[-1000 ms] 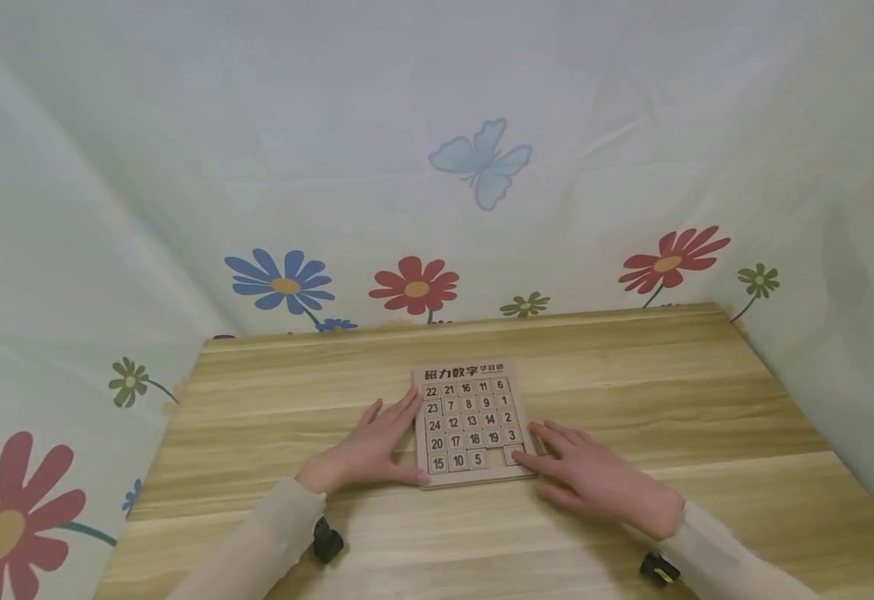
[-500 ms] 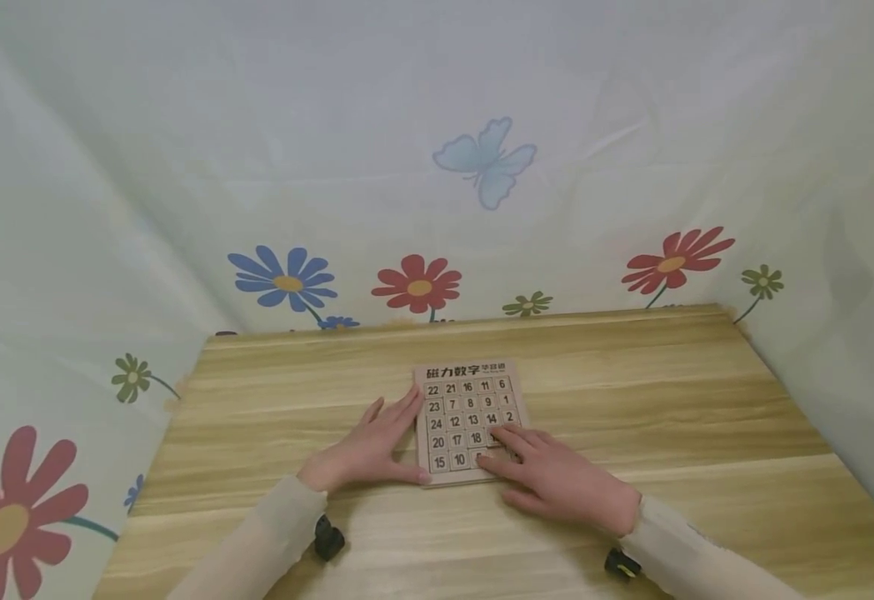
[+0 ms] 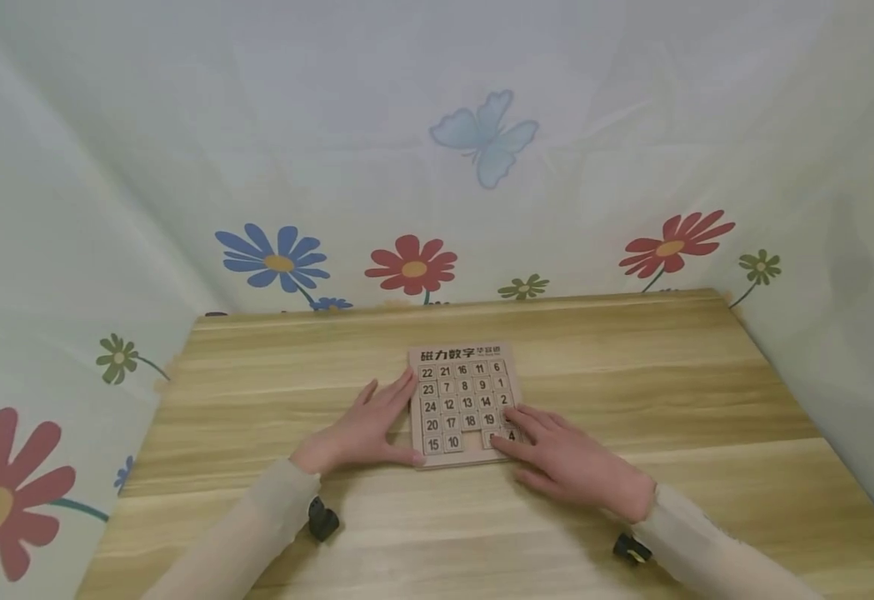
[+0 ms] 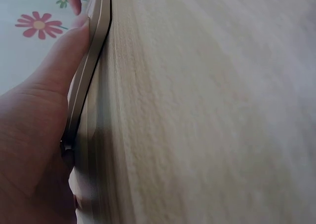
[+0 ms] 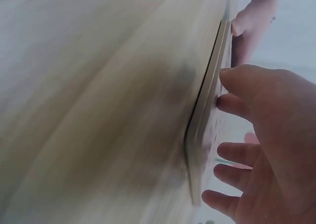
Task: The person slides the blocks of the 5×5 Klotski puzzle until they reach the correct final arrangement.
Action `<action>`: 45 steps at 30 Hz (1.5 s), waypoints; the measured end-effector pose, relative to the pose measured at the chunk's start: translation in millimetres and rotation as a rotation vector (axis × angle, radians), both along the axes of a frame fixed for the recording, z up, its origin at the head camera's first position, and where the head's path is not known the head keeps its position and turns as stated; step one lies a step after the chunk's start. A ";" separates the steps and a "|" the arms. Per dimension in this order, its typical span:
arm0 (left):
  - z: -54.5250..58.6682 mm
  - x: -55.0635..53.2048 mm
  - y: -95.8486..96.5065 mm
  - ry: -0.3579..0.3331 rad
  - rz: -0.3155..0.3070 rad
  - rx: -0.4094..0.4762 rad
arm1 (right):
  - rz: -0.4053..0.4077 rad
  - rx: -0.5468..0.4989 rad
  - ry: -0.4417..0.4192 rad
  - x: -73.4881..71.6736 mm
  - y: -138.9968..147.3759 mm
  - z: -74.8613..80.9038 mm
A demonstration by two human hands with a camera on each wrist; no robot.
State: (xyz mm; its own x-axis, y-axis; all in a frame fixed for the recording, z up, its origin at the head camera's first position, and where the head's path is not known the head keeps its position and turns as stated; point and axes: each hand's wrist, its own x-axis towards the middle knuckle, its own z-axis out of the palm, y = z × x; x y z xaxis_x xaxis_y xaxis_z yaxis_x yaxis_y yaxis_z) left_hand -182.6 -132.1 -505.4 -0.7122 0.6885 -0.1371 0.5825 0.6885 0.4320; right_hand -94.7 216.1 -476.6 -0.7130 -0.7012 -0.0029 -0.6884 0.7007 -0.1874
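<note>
A wooden number slide puzzle [image 3: 451, 459] lies flat on the table, its numbered tiles in rows under printed characters. My left hand [image 3: 365, 429] rests along its left side, fingers at the left edge and thumb at the near left corner. In the left wrist view the thumb [image 4: 61, 61] touches the board's edge. My right hand [image 3: 575, 458] reaches over the near right corner, and a fingertip touches the 5 tile [image 3: 487, 437], partly covering it. The 4 tile [image 3: 511, 436] sits to its right. A bare slot lies between the 10 tile [image 3: 453, 442] and the 5.
The wood-grain table [image 3: 294, 350] extends around the board on all sides. Behind it and at both sides hangs a pale cloth [image 3: 332, 125] printed with flowers and a butterfly. A small black device [image 3: 323, 520] sits at the left wrist, another [image 3: 632, 549] at the right.
My right hand moved left from the bottom-right tile onto the 5, then back right. The 5 tile has slid right, so the bare slot is now on its left. The left hand stays put.
</note>
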 end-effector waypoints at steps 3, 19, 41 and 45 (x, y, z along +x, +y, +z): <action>2.9 -1.8 -2.2 -0.002 0.005 0.018 | 0.030 -0.011 0.016 -5.6 -14.4 1.0; -1.8 1.9 -0.7 -0.008 0.004 -0.006 | 0.071 0.011 0.054 -8.3 -28.4 -6.2; 4.0 5.1 -1.7 0.022 -0.004 0.001 | 0.120 0.039 0.033 -17.6 -68.0 -5.7; 4.7 5.7 -1.8 0.026 -0.003 0.004 | 0.110 0.046 0.030 -16.2 -66.6 -4.8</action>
